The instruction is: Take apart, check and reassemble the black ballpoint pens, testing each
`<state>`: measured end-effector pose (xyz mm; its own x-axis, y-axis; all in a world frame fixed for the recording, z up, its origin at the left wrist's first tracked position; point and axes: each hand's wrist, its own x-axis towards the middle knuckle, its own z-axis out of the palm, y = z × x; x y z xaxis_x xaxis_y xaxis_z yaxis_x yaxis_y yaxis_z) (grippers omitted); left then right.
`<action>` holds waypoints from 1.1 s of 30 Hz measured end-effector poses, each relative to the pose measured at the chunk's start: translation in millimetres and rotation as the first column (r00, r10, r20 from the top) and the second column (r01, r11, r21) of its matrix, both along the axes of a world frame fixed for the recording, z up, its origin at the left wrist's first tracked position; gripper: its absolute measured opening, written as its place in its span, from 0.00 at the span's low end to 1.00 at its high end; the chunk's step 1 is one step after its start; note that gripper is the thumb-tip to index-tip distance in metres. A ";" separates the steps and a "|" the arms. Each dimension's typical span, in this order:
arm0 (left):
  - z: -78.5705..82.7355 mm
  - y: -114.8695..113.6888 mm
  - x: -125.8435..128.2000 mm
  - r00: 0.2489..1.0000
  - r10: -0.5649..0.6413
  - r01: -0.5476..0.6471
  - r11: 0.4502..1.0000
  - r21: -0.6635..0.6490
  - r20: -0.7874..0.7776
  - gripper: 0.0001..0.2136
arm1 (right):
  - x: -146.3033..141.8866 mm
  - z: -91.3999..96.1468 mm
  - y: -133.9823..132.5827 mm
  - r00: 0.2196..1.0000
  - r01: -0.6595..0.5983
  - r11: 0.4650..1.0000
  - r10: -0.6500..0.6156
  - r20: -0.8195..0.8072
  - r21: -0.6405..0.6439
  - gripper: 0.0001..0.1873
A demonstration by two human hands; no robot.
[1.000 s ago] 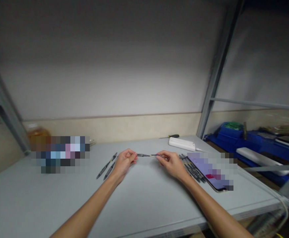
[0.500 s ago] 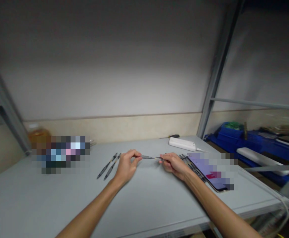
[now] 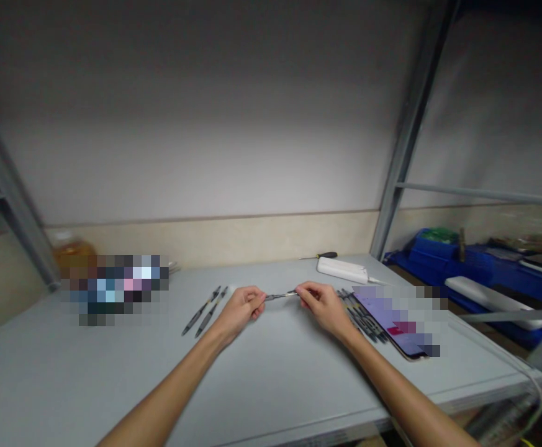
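Note:
My left hand and my right hand hold the two ends of one slim grey pen just above the grey table, near its middle. The fingertips of both hands pinch the pen, which lies roughly level between them. Two dark pens lie side by side on the table just left of my left hand. A bunch of several dark pens lies to the right of my right hand.
A blurred-out flat object lies at the right beside the pen bunch. A white power strip and a small screwdriver sit at the back. A blurred item and amber bottle stand back left. Blue bins fill the right shelf.
Both hands have stayed on the pen. They dipped slightly toward the table half a second ago and are now closer together, with less of the pen showing between them.

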<state>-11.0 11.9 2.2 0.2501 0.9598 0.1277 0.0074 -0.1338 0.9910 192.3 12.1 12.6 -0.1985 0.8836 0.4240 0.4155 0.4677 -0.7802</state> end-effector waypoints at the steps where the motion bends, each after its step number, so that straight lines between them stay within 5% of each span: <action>1: -0.4 -0.5 0.9 0.999 0.037 -0.036 0.999 0.030 -0.002 0.14 | -0.4 -0.4 -0.2 1.000 0.004 1.000 -0.004 0.002 0.006 0.18; 9: 4.9 -7.5 7.1 0.947 0.274 -0.223 0.935 0.276 -0.165 0.08 | 2.6 -7.0 5.5 0.999 -0.013 0.998 0.011 -0.034 -0.063 0.19; 15: 1.4 -8.1 10.1 0.965 0.231 -0.190 0.941 0.280 -0.122 0.10 | -0.4 -3.3 4.7 0.956 -0.087 0.966 0.011 -0.294 -0.245 0.19; 20: -5.8 -8.1 16.9 0.999 0.051 -0.049 0.983 0.179 -0.007 0.13 | -11.4 7.4 3.9 0.742 -0.229 0.943 0.008 -0.670 -0.243 0.18; 24: -2.6 -12.8 19.5 0.994 -0.006 0.029 0.979 0.204 -0.110 0.14 | -23.3 19.8 3.3 0.607 -0.295 0.939 0.042 -0.794 -0.176 0.15; 26: 1.3 -14.6 17.4 0.977 0.029 0.032 0.960 0.278 -0.212 0.13 | -26.8 28.7 3.1 0.473 -0.400 0.903 0.056 -0.879 -0.157 0.12; 29: 4.6 -13.7 9.5 0.874 0.233 -0.025 0.897 0.441 -0.426 0.09 | -26.5 44.9 4.1 0.304 -0.575 0.803 0.033 -0.952 -0.156 0.09; 33: 3.7 -8.1 -4.0 0.570 0.493 -0.015 0.807 0.591 -0.658 0.06 | -22.3 64.2 7.7 0.253 -0.655 0.725 -0.056 -0.966 -0.213 0.21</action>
<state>-15.0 3.7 5.9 0.2329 0.8556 0.4623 0.8204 -0.4281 0.3790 170.0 19.8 76.9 -0.3276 0.9425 0.0655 -0.7565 -0.2201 -0.6159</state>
